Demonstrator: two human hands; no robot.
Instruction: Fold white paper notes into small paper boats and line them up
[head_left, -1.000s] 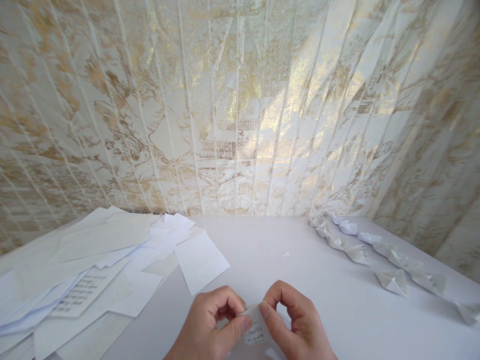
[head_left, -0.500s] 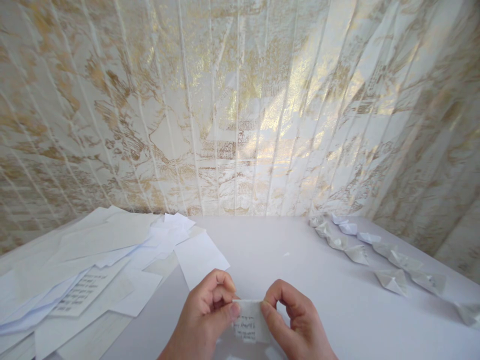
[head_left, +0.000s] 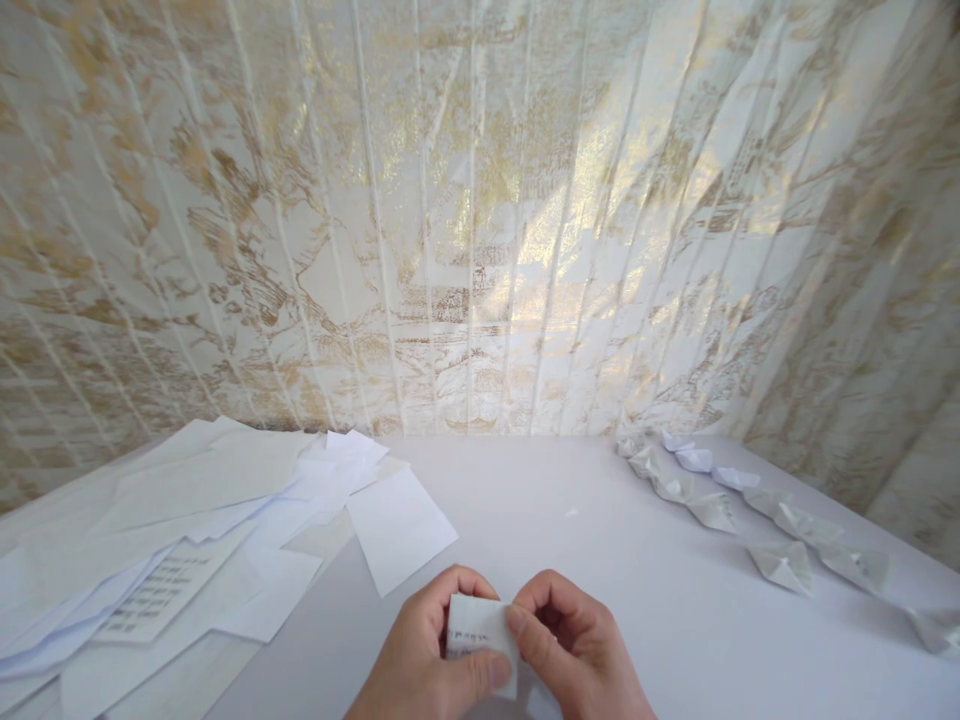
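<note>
A small folded piece of paper (head_left: pixel 471 618) with dark printed or written lines is held between both hands, low in the middle of the head view. My left hand (head_left: pixel 439 650) grips it from the left, its thumb pressed flat across the front and the fingers behind. With thumb and index finger, my right hand (head_left: pixel 566 640) pinches the paper's upper right edge. The rest of its fingers are curled in. The back of the paper is hidden by the hands.
Loose paper sheets (head_left: pixel 210 480) lie in an overlapping pile on the left of the white table (head_left: pixel 517 500). One square sheet (head_left: pixel 401 530) lies apart at its right. Several folded paper boats (head_left: pixel 780 565) stand in rows on the right. A patterned curtain (head_left: pixel 480 220) hangs behind.
The hands have come closer together. The paper has turned and now looks narrower, and my left thumb has slid across its front.
</note>
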